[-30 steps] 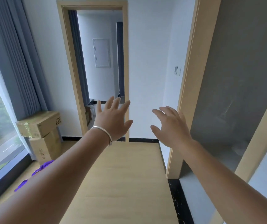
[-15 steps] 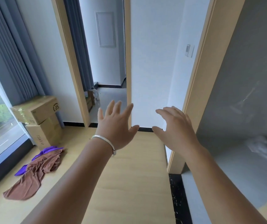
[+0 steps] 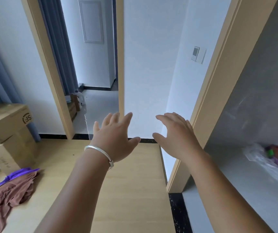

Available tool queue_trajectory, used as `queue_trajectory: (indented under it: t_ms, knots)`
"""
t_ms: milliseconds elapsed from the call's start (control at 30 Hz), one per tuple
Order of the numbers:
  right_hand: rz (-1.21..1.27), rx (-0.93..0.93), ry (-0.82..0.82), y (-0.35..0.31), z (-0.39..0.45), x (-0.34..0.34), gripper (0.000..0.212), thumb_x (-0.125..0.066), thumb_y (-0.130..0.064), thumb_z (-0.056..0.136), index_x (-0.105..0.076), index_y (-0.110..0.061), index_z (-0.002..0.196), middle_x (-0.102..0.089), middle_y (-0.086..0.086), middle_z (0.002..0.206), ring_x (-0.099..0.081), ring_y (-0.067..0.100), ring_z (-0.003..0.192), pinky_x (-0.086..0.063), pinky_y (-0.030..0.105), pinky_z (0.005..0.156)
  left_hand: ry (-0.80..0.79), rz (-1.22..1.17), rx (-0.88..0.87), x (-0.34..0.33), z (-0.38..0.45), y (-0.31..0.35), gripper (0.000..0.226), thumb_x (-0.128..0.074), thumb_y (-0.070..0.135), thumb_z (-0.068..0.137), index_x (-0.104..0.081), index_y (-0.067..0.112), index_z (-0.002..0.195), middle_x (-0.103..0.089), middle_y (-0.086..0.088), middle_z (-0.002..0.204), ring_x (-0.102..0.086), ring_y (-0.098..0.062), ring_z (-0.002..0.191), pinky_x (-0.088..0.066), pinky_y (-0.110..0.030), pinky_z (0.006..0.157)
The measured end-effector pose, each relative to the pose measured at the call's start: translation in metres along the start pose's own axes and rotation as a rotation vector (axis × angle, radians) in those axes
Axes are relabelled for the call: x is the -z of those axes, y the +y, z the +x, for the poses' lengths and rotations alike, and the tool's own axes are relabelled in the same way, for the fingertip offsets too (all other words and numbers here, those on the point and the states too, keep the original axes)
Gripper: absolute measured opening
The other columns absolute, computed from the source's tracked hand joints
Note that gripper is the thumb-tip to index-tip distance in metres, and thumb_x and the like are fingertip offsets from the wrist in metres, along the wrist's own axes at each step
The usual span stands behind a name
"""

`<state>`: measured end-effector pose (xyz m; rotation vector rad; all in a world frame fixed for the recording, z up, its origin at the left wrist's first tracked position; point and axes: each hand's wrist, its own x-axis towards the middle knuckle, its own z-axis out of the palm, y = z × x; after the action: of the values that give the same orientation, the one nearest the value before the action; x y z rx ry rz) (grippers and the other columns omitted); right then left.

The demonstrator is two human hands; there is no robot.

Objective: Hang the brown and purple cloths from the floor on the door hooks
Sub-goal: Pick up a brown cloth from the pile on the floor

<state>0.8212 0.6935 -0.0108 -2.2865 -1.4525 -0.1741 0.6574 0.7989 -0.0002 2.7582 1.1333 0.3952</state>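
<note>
Cloths untouched: brown cloth [image 3: 8, 197] lies on purple cloth [image 3: 17, 174] on the floor [image 3: 131, 190], lower left of frame. Left hand [image 3: 116, 140] and right hand [image 3: 177, 140], mid-frame, fingers spread, grip nothing. Pickup not begun; next move, a reach down-left. No hooks visible.

Matt wood floor [image 3: 134, 190], thin cloths: brown cloth [image 3: 8, 195] w/ purple cloth [image 3: 20, 172].

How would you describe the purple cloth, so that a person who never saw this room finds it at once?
Look at the stacked cardboard boxes by the curtain on the left. On the wooden floor just in front of them lies a crumpled heap of two cloths. The purple cloth is the bright one peeking out at the box side, mostly covered by the brown cloth.
</note>
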Motion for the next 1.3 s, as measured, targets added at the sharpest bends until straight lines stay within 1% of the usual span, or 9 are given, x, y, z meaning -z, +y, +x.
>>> queue_trajectory:
  t_ms: [100, 200, 500, 600, 800, 1033, 1167, 1300]
  knots:
    - [0.019, -0.028, 0.004, -0.005, 0.050, -0.013, 0.055, -0.054, -0.041, 0.091, -0.039, -0.029, 0.143, -0.035, -0.006, 0.149, -0.019, 0.015, 0.143, -0.018, 0.047, 0.115, 0.024, -0.027, -0.017, 0.000, 0.044, -0.023, 0.073, -0.046, 0.059, 0.090, -0.009, 0.036, 0.149, -0.016, -0.003, 0.158, -0.004, -0.023, 0.148, -0.008, -0.057, 0.116]
    - [0.036, -0.047, 0.023, -0.009, 0.089, -0.030, 0.054, -0.055, -0.041, 0.091, -0.041, -0.028, 0.142, -0.038, -0.006, 0.147, -0.022, 0.015, 0.142, -0.019, 0.047, 0.115, 0.016, -0.040, -0.027, -0.003, 0.083, -0.044, 0.073, -0.046, 0.058, 0.091, -0.008, 0.035, 0.149, -0.014, -0.004, 0.158, -0.003, -0.023, 0.148, -0.009, -0.057, 0.118]
    - [0.092, -0.073, -0.007, -0.005, 0.170, -0.083, 0.051, -0.057, -0.039, 0.090, -0.045, -0.027, 0.139, -0.044, -0.009, 0.139, -0.029, 0.014, 0.137, -0.024, 0.046, 0.113, -0.044, -0.070, -0.022, -0.036, 0.163, -0.083, 0.073, -0.045, 0.058, 0.091, -0.008, 0.035, 0.149, -0.013, -0.001, 0.158, -0.001, -0.021, 0.148, -0.009, -0.054, 0.118]
    - [0.114, -0.075, -0.027, 0.007, 0.200, -0.100, 0.052, -0.057, -0.039, 0.090, -0.045, -0.027, 0.139, -0.043, -0.008, 0.139, -0.028, 0.014, 0.138, -0.023, 0.045, 0.113, -0.063, -0.074, -0.003, -0.046, 0.194, -0.090, 0.073, -0.045, 0.057, 0.092, -0.007, 0.035, 0.150, -0.012, -0.001, 0.158, 0.000, -0.020, 0.148, -0.008, -0.054, 0.118]
    - [0.146, -0.046, -0.038, 0.048, 0.280, -0.126, 0.053, -0.057, -0.040, 0.090, -0.043, -0.029, 0.140, -0.038, -0.008, 0.145, -0.023, 0.013, 0.141, -0.021, 0.044, 0.115, -0.048, -0.061, 0.018, -0.067, 0.274, -0.085, 0.071, -0.045, 0.055, 0.092, -0.008, 0.034, 0.149, -0.013, 0.000, 0.157, 0.001, -0.021, 0.148, -0.008, -0.054, 0.118]
    - [0.153, -0.013, -0.029, 0.126, 0.386, -0.127, 0.054, -0.058, -0.039, 0.091, -0.042, -0.027, 0.141, -0.038, -0.006, 0.146, -0.023, 0.012, 0.140, -0.021, 0.042, 0.115, -0.020, -0.026, 0.042, -0.086, 0.394, -0.057, 0.070, -0.045, 0.054, 0.093, -0.009, 0.034, 0.149, -0.015, 0.001, 0.156, 0.001, -0.020, 0.148, -0.005, -0.053, 0.118]
    - [0.143, 0.010, -0.059, 0.163, 0.439, -0.132, 0.057, -0.059, -0.036, 0.091, -0.040, -0.027, 0.143, -0.037, -0.006, 0.147, -0.023, 0.014, 0.141, -0.021, 0.042, 0.115, -0.002, -0.016, 0.067, -0.097, 0.452, -0.047, 0.070, -0.044, 0.054, 0.093, -0.008, 0.034, 0.149, -0.015, 0.001, 0.156, 0.000, -0.020, 0.148, -0.006, -0.053, 0.118]
    - [0.150, 0.028, -0.089, 0.184, 0.482, -0.143, 0.060, -0.062, -0.032, 0.090, -0.038, -0.028, 0.144, -0.034, -0.005, 0.149, -0.021, 0.014, 0.142, -0.020, 0.041, 0.115, -0.009, -0.007, 0.103, -0.105, 0.495, -0.049, 0.070, -0.044, 0.055, 0.092, -0.009, 0.034, 0.149, -0.016, 0.001, 0.156, 0.000, -0.019, 0.148, -0.008, -0.053, 0.119]
